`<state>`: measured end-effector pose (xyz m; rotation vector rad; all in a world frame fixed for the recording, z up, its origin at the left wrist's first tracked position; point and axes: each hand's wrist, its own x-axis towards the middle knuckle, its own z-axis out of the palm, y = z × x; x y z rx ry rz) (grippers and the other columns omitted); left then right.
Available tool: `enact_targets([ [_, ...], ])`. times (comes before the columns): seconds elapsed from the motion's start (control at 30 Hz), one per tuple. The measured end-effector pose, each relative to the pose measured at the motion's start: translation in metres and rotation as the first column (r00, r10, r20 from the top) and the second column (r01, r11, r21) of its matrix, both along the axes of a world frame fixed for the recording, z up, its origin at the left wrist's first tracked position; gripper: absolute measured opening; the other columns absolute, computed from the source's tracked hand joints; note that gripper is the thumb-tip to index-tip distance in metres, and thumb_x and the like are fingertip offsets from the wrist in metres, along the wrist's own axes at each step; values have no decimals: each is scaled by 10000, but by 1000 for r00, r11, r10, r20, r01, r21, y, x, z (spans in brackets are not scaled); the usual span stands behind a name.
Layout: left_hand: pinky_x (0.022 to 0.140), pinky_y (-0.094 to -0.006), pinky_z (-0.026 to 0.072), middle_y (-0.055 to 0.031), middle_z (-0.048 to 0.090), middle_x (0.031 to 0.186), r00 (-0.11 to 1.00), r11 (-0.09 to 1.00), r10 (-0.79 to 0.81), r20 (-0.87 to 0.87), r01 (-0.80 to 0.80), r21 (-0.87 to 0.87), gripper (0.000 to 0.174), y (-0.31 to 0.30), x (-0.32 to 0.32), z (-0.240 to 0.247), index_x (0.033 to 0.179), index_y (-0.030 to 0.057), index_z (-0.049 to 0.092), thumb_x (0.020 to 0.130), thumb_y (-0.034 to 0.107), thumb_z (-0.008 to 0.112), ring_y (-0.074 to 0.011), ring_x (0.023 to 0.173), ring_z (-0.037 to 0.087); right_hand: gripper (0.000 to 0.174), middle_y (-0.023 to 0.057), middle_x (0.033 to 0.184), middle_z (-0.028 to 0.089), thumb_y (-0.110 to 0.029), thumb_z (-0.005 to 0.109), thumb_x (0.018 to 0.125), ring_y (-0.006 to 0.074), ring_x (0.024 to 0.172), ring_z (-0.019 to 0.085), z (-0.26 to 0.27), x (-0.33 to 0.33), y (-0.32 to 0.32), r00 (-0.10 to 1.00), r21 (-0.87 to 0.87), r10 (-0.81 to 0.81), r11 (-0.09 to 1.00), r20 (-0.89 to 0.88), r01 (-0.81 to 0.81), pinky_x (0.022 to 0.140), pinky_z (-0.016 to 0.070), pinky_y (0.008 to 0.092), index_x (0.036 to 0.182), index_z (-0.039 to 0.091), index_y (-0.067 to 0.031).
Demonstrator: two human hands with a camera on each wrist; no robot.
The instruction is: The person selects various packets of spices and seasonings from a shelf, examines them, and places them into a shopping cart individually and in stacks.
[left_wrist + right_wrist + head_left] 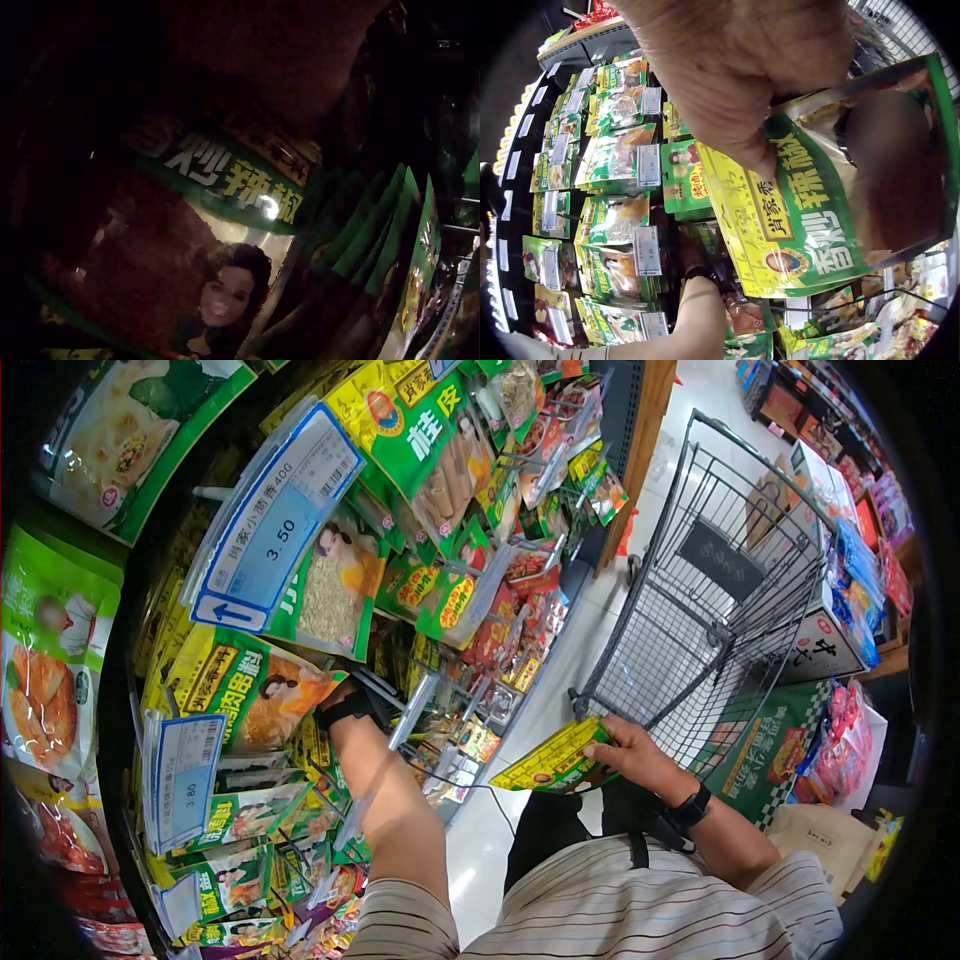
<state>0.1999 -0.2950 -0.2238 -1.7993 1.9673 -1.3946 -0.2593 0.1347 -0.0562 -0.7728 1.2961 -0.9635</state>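
My right hand (640, 762) pinches a yellow-and-green spice packet (548, 758) by its yellow top edge, low in front of the body. In the right wrist view this packet (826, 214) shows printed lettering and reddish contents. My left forearm (392, 800) reaches in among the hanging packets, and the hand is hidden behind them in the head view. Dark in the left wrist view, the left hand (285, 56) is over a chilli packet (255, 199) with similar lettering. Shadow hides its fingers, so I cannot tell whether they hold it.
Racks of hanging seasoning packets (425, 445) fill the left side, with metal hooks and price tags (285, 525) jutting out. A wire shopping cart (690, 590) stands in the aisle at right. Beyond it are boxes (825, 630) and bagged goods (830, 750).
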Motion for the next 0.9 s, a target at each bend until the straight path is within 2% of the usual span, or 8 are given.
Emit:
enact_targets([
  [0.1, 1138, -372, 309, -87, 433, 1481, 974, 997, -39, -221, 52, 54, 472, 15, -12, 23, 1459, 54, 391, 1040, 266, 440, -257, 1325, 414, 257, 52, 950, 500, -167, 676, 937, 155, 931, 530, 0, 0, -2, 1000, 5, -5, 1000, 0, 5, 844, 469, 294, 1145, 664, -17],
  [0.2, 1133, -374, 314, -85, 435, 1479, 950, 996, -47, -307, 67, 55, 476, 18, -15, 26, 1460, 57, 391, 1036, 264, 451, -256, 1318, 418, 253, 59, 922, 492, -167, 676, 932, 167, 906, 522, 2, -2, -4, 999, -13, 6, 1000, -33, -6, 825, 463, 304, 1135, 666, -17],
  [0.33, 1126, -375, 321, -82, 437, 1476, 923, 995, -58, -381, 85, 55, 480, 26, -23, 38, 1460, 61, 392, 1029, 261, 466, -255, 1310, 425, 257, 68, 903, 490, -168, 676, 927, 178, 883, 512, -7, -1, -2, 998, -44, 9, 999, -68, -12, 810, 452, 309, 1132, 665, -14],
  [0.9, 1097, -381, 350, -71, 447, 1465, 790, 982, -42, -612, 147, 122, 508, 65, -51, 67, 1464, 81, 394, 1003, 248, 528, -250, 1275, 452, 263, 75, 967, 548, -163, 672, 933, 181, 937, 553, -16, -13, 9, 1000, -14, 16, 1000, -4, -16, 856, 464, 317, 1147, 660, -10],
])
